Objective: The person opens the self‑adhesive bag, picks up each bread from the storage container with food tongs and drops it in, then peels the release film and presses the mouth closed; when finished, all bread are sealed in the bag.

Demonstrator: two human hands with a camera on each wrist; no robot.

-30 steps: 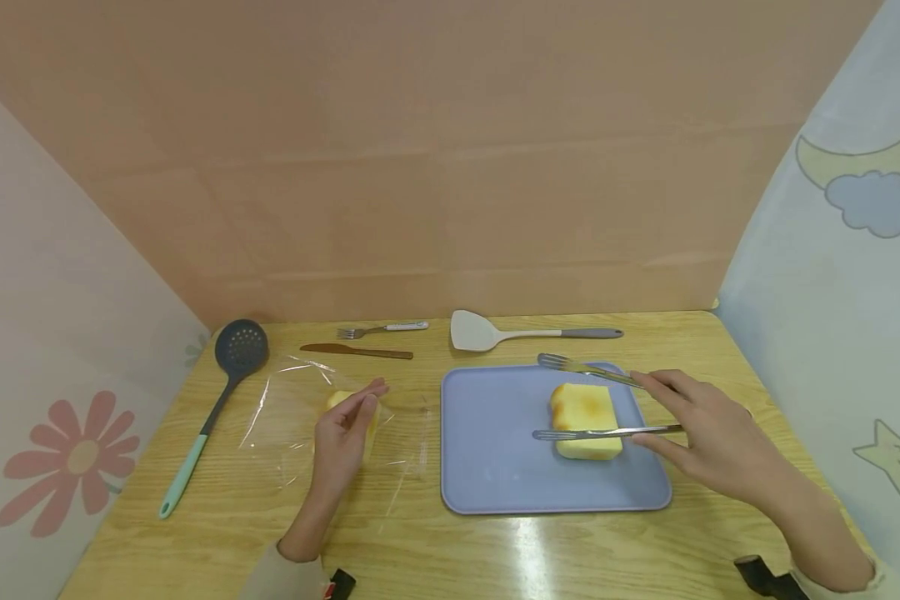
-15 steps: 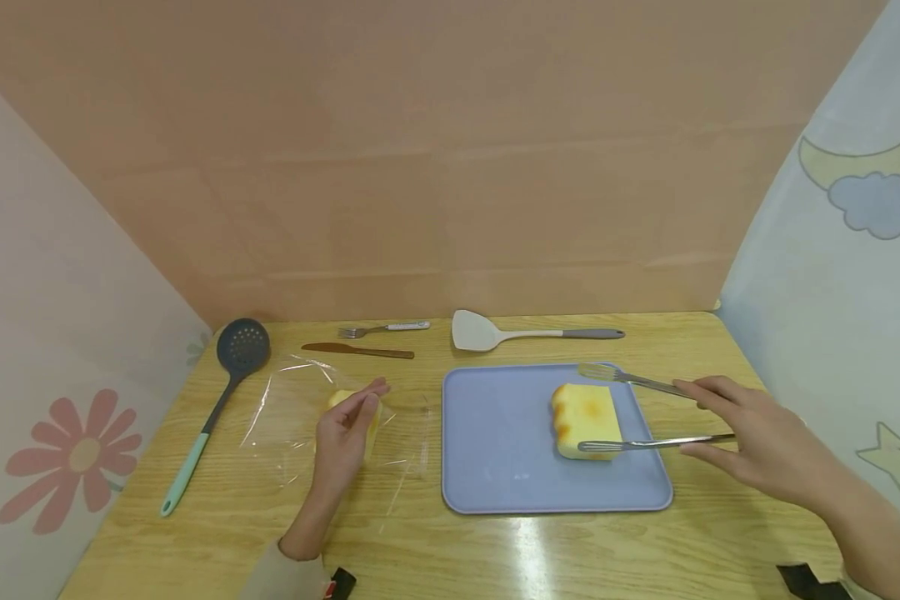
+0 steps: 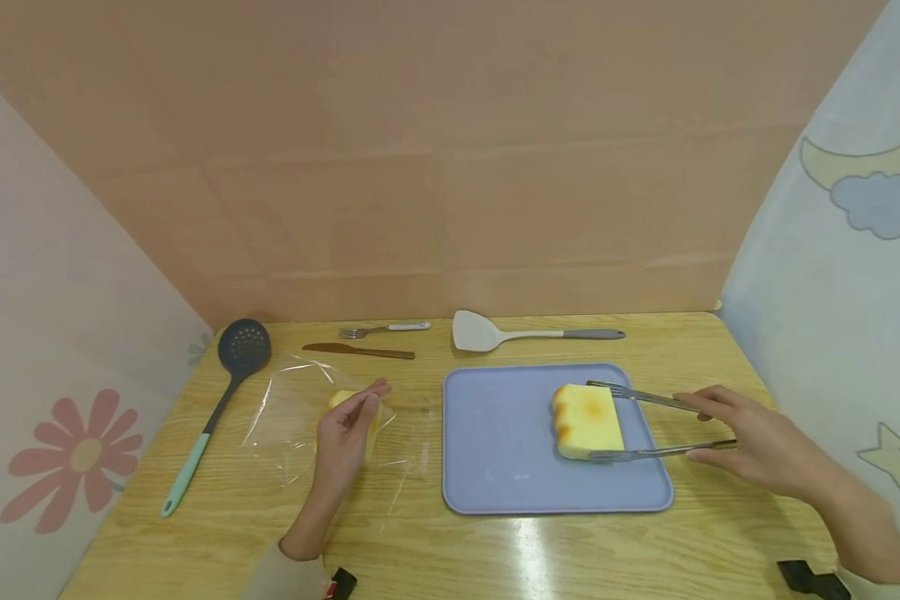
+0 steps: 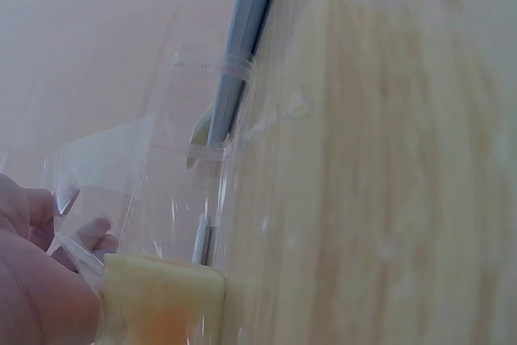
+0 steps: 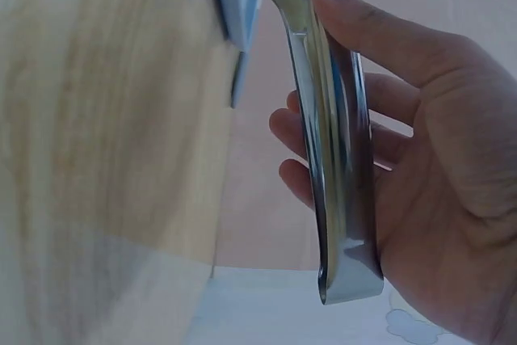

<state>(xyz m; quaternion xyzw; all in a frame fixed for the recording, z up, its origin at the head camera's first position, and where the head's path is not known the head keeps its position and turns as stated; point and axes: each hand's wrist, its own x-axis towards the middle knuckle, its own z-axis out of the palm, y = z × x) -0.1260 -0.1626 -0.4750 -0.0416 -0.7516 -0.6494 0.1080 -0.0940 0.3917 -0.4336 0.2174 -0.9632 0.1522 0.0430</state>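
Observation:
In the head view my left hand (image 3: 341, 442) pinches the film of a clear plastic bag (image 3: 288, 417), fingers and thumb together. A yellow piece of bread (image 4: 166, 300) lies inside the bag, partly hidden behind that hand. My right hand (image 3: 757, 442) grips metal food tongs (image 3: 656, 401), thumb on one arm and fingers on the other. The tongs' forked tips straddle the right part of a thick bread slice (image 3: 588, 423), one at its far side and one at its near side. Beneath this slice is a lilac tray (image 3: 487, 483).
Behind the tray lies a white spatula (image 3: 476, 332) with a grey handle. A small fork (image 3: 405, 327) and a brown knife (image 3: 356, 350) lie behind the bag. At the far left rests a dark skimmer (image 3: 243, 346) with a mint handle. Cloth-like walls stand around the table.
My right hand has drawn the tongs to the right from above the slice, then lowered their tips to its sides. The left hand, bag and tray look the same.

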